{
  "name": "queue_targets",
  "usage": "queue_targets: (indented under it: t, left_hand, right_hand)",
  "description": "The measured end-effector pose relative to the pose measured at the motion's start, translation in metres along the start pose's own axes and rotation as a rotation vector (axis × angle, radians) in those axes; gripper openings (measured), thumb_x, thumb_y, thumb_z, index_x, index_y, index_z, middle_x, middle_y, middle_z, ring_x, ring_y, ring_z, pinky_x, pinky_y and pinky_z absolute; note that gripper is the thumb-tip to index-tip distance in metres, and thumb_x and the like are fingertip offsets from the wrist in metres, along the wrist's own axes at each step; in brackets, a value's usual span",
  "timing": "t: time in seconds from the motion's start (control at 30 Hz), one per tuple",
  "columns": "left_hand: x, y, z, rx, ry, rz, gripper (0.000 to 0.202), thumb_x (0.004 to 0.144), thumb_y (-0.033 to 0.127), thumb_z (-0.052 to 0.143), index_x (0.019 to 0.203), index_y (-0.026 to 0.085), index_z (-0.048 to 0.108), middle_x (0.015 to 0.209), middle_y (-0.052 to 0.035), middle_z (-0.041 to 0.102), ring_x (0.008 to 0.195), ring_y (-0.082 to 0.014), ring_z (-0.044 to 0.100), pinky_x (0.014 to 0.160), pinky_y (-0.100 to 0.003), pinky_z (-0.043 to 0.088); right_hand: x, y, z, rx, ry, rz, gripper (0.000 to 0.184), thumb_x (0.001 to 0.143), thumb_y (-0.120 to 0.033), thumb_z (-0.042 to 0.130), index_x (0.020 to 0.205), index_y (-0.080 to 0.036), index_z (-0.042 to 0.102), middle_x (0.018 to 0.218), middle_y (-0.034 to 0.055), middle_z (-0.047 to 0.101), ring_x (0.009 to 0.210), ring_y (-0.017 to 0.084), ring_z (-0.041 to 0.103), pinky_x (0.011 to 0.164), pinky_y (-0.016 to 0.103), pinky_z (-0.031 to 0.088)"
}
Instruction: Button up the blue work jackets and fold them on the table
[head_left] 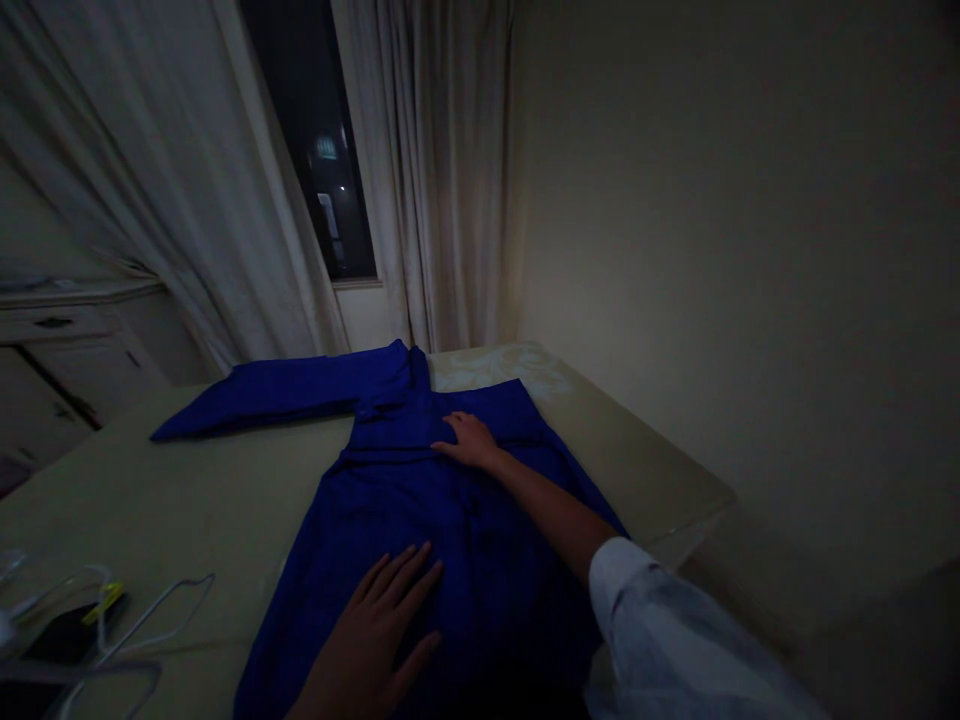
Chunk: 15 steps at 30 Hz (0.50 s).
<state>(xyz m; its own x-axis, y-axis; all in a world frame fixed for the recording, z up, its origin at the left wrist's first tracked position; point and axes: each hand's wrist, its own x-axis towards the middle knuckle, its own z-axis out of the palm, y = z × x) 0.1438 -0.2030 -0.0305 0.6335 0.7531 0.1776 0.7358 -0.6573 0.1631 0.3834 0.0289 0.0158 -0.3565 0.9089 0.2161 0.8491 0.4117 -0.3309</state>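
A blue shirt (420,520) lies spread on a pale bed (150,500), one sleeve stretched out to the left. My left hand (379,630) lies flat on the shirt's lower part, fingers apart. My right hand (471,440) reaches farther and presses flat near the collar, fingers stretched out. Neither hand holds anything. A white sleeve covers my right upper arm.
White wire hangers (135,620) and a dark flat object (67,635) lie at the bed's near left. White curtains (442,170) frame a dark window (315,140) behind the bed. A white dresser (67,340) stands left; a bare wall closes the right.
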Motion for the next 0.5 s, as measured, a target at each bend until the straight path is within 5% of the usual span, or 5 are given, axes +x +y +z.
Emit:
queue_targets:
  t: [0.1, 0.2, 0.37, 0.43, 0.5]
  left_hand:
    - [0.001, -0.002, 0.0, -0.058, -0.029, -0.018, 0.081, 0.098, 0.056, 0.053, 0.165, 0.052, 0.007, 0.17, 0.0062, 0.027, 0.153, -0.034, 0.038, 0.123, -0.063, 0.045]
    - [0.002, -0.005, 0.0, -0.072, -0.055, -0.02, 0.083, 0.098, 0.057, 0.053, 0.164, 0.053, 0.004, 0.17, 0.0062, 0.026, 0.153, -0.034, 0.037, 0.124, -0.062, 0.044]
    - [0.003, -0.006, 0.002, -0.075, -0.07, -0.017, 0.081, 0.097, 0.06, 0.054, 0.164, 0.055, 0.009, 0.17, 0.0067, 0.026, 0.152, -0.0346, 0.039, 0.122, -0.062, 0.046]
    - [0.003, -0.005, 0.003, -0.068, -0.052, -0.023, 0.079, 0.098, 0.059, 0.053, 0.164, 0.055, 0.01, 0.17, 0.0066, 0.027, 0.152, -0.0351, 0.038, 0.123, -0.063, 0.045]
    - [0.003, -0.003, 0.003, -0.054, -0.039, -0.028, 0.078, 0.099, 0.06, 0.051, 0.164, 0.055, 0.009, 0.17, 0.0066, 0.027, 0.153, -0.0348, 0.038, 0.122, -0.064, 0.045]
  right_hand:
    - [0.021, -0.017, 0.019, -0.039, -0.001, 0.018, 0.029, 0.101, -0.035, 0.063, 0.121, -0.016, 0.073, 0.126, 0.017, 0.07, 0.121, 0.031, 0.062, 0.102, 0.042, 0.049]
    - [0.033, -0.018, 0.014, -0.021, 0.02, -0.021, 0.022, 0.105, -0.022, 0.054, 0.109, -0.014, 0.074, 0.116, 0.0158, 0.071, 0.112, 0.026, 0.065, 0.098, 0.037, 0.049]
    - [0.024, 0.017, -0.011, 0.028, 0.045, -0.131, 0.031, 0.103, -0.037, 0.064, 0.126, -0.016, 0.068, 0.128, 0.012, 0.067, 0.122, 0.023, 0.059, 0.106, 0.034, 0.044]
    - [0.011, 0.027, -0.009, 0.053, 0.006, -0.119, 0.044, 0.097, -0.044, 0.073, 0.131, -0.016, 0.067, 0.133, 0.014, 0.064, 0.124, 0.027, 0.058, 0.106, 0.037, 0.045]
    - [0.0, 0.027, 0.002, 0.094, -0.032, -0.045, 0.035, 0.096, -0.04, 0.074, 0.121, -0.016, 0.072, 0.129, 0.014, 0.065, 0.123, 0.028, 0.059, 0.104, 0.038, 0.046]
